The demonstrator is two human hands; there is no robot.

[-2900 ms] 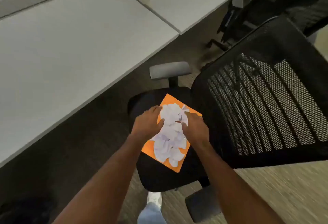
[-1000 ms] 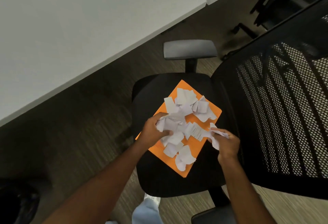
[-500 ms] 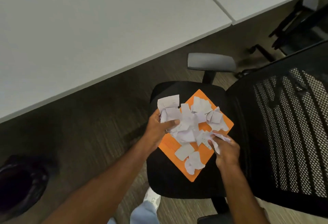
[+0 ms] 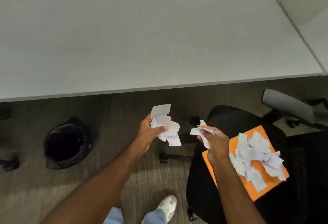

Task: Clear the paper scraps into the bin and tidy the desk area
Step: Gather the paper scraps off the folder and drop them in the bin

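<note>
My left hand (image 4: pixel 150 131) is shut on a bunch of white paper scraps (image 4: pixel 166 127), held over the floor between the bin and the chair. My right hand (image 4: pixel 213 139) grips a smaller bunch of scraps (image 4: pixel 198 130) just left of the chair seat. More white scraps (image 4: pixel 255 154) lie heaped on an orange sheet (image 4: pixel 271 183) on the black chair seat (image 4: pixel 232 122). A round bin with a black liner (image 4: pixel 66 143) stands on the floor at the left, well left of my left hand.
A wide white desk (image 4: pixel 142 37) fills the upper half, its front edge running above my hands. The chair's grey armrest (image 4: pixel 287 104) juts out at the right. My white shoe (image 4: pixel 167 205) is on the carpet below. Dark objects sit at the far left floor edge.
Both hands have lifted handfuls of scraps off the orange sheet and moved left, away from the chair. The view has swung left, bringing the bin into sight.
</note>
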